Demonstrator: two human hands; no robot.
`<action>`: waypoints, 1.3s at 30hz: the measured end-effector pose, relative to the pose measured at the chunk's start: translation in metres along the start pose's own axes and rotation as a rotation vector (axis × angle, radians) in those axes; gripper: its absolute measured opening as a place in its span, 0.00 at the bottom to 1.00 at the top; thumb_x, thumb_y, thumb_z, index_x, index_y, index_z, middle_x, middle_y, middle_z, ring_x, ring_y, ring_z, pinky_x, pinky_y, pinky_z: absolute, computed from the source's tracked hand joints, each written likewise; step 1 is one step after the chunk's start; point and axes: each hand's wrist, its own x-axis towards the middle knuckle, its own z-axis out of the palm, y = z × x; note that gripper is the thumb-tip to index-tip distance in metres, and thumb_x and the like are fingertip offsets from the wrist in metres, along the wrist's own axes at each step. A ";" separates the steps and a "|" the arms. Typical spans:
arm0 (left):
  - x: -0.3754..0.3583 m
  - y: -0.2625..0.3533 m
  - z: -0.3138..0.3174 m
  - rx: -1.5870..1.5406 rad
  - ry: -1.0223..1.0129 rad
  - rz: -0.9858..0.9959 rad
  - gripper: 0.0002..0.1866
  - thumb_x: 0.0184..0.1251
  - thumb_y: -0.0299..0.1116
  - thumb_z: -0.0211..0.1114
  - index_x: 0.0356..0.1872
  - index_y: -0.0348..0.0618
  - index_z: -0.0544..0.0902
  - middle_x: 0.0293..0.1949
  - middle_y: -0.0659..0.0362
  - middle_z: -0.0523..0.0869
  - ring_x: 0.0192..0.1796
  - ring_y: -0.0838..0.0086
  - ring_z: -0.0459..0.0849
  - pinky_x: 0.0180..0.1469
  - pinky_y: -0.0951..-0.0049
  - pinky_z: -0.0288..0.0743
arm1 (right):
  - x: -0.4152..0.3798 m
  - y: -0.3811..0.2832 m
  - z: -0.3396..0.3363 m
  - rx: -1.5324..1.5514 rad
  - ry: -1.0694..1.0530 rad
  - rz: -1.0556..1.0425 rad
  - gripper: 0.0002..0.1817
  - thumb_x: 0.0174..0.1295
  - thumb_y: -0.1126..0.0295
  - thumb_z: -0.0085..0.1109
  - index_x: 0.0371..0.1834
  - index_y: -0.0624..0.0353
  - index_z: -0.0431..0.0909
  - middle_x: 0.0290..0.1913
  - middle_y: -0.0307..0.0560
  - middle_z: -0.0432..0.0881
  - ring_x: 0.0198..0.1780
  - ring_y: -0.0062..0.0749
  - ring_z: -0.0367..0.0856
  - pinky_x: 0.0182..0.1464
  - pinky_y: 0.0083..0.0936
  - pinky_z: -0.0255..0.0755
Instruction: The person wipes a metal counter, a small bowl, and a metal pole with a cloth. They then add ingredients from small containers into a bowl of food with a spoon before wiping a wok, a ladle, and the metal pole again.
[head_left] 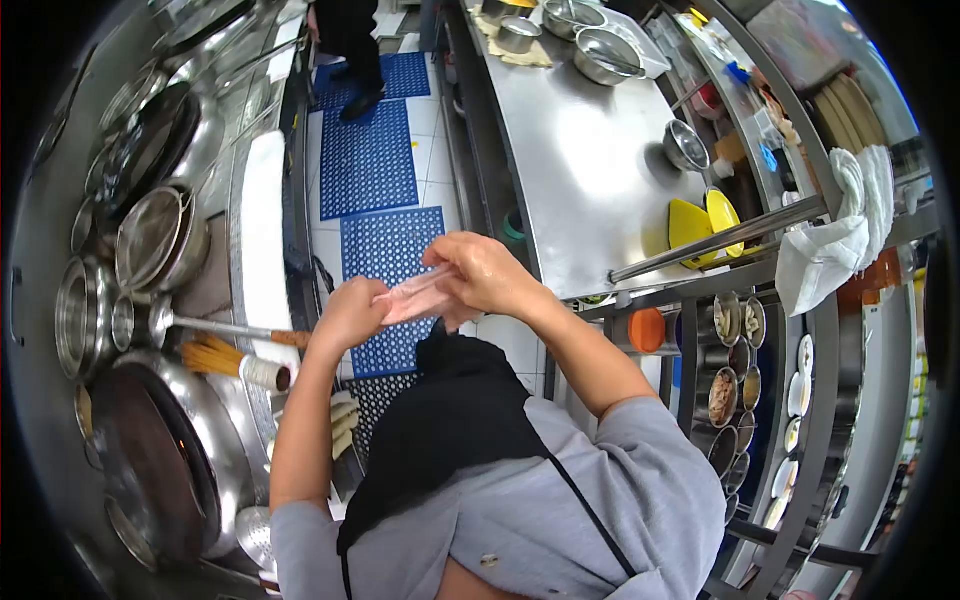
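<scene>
Near the centre of the frame, the left hand [352,318] and the right hand [485,275] are stretching a soft, pale pink, cloth-like strip [415,298] between them, above a blue perforated floor mat [375,245]. Each grip is pinching one end, the fingers curling closed around it. In the upper right, a shiny stainless-steel worktop [575,160] is carrying a small round metal bowl [687,147] near its right edge. A bundled tan whisk-like brush [212,358] is lying at lower left, beside a large dark round pan [140,460]. At the top left of centre, a person in black trousers [345,40] is standing.
</scene>
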 end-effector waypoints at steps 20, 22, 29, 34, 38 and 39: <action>0.297 0.124 -0.020 -0.358 0.043 0.550 0.18 0.57 0.23 0.66 0.50 0.38 0.81 0.43 0.59 0.82 0.47 0.75 0.80 0.50 0.76 0.74 | -0.044 0.169 -0.117 0.083 0.533 0.849 0.17 0.54 0.61 0.74 0.37 0.62 0.80 0.24 0.46 0.78 0.28 0.35 0.77 0.34 0.32 0.71; 0.337 0.140 0.010 -0.113 0.268 0.671 0.18 0.57 0.23 0.65 0.51 0.39 0.81 0.47 0.51 0.83 0.51 0.63 0.82 0.53 0.67 0.75 | -0.050 0.183 -0.123 -0.190 0.676 0.832 0.16 0.56 0.63 0.71 0.39 0.65 0.81 0.29 0.53 0.81 0.34 0.46 0.81 0.41 0.38 0.74; 0.342 0.122 0.101 0.323 0.063 0.997 0.24 0.65 0.34 0.62 0.63 0.40 0.76 0.68 0.40 0.70 0.70 0.47 0.69 0.71 0.51 0.62 | -0.049 0.201 -0.015 -0.405 0.649 0.845 0.27 0.65 0.69 0.55 0.65 0.75 0.67 0.68 0.80 0.64 0.71 0.74 0.60 0.72 0.54 0.56; 0.375 0.113 0.109 0.565 -0.057 1.049 0.37 0.71 0.55 0.54 0.75 0.44 0.63 0.78 0.47 0.58 0.79 0.52 0.54 0.78 0.51 0.46 | -0.024 0.235 0.000 -0.504 0.586 1.113 0.38 0.71 0.56 0.49 0.75 0.75 0.53 0.75 0.83 0.45 0.78 0.79 0.36 0.76 0.64 0.34; 0.425 0.117 0.092 0.574 -0.070 1.042 0.35 0.73 0.53 0.52 0.76 0.49 0.62 0.79 0.51 0.55 0.81 0.56 0.51 0.79 0.54 0.44 | 0.006 0.271 -0.013 -0.633 0.576 1.149 0.43 0.72 0.46 0.45 0.76 0.75 0.51 0.76 0.83 0.45 0.78 0.78 0.35 0.76 0.65 0.31; 0.440 0.117 0.090 0.594 -0.065 1.029 0.34 0.74 0.52 0.52 0.77 0.50 0.62 0.79 0.52 0.55 0.81 0.56 0.50 0.80 0.54 0.43 | 0.014 0.279 -0.019 -0.649 0.572 1.146 0.44 0.72 0.45 0.45 0.75 0.75 0.51 0.76 0.83 0.45 0.78 0.78 0.35 0.76 0.65 0.32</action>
